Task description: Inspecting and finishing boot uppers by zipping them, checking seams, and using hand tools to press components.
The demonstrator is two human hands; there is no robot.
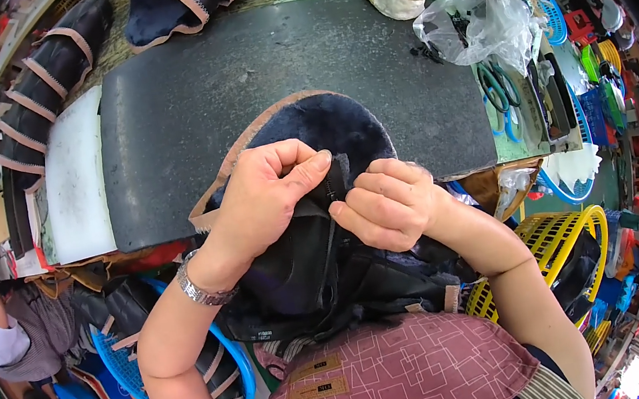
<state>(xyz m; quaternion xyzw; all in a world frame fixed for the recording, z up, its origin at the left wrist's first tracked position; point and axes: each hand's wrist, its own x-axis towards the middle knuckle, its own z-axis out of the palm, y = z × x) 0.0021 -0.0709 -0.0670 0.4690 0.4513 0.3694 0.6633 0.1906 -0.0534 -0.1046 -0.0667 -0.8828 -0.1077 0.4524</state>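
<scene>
A black leather boot upper (286, 280) with dark blue plush lining (317, 119) and a tan edge strip lies partly on the dark work mat and hangs over the near edge toward my lap. My left hand (262, 195), with a metal-banded watch at the wrist, pinches the upper beside a black zipper (336, 185), thumb against index finger. On the zipper's other side my right hand (388, 202) is closed, fingers curled and thumb pointing at the zipper. The exact bit between its fingertips is hidden.
More boot uppers (50, 81) lie in a row at the far left, beside a white board (75, 179). A plastic bag (485, 16) and teal-handled scissors (497, 87) sit on the right. Yellow baskets (560, 248) and a blue basket (118, 359) flank me. Another person stands at left.
</scene>
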